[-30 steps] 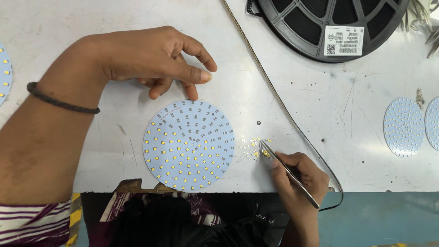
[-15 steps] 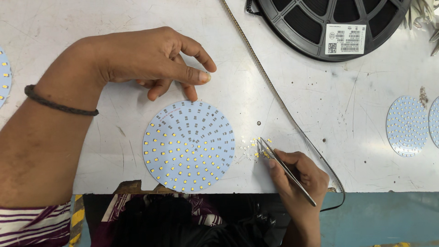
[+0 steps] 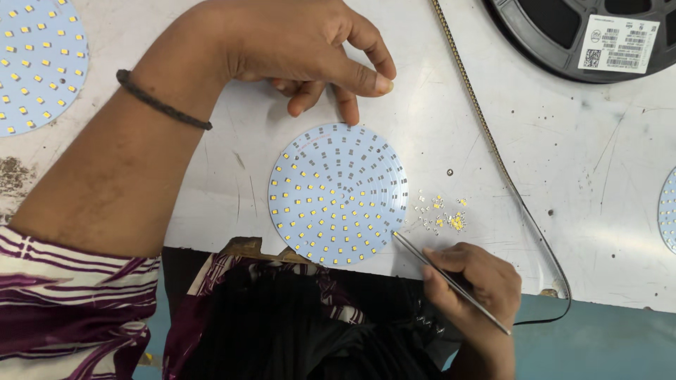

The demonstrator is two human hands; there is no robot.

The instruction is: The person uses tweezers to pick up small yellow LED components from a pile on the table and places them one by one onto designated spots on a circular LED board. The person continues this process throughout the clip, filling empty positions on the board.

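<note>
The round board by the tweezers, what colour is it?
Pale blue-white board, dotted with yellow chips; head view.
</note>
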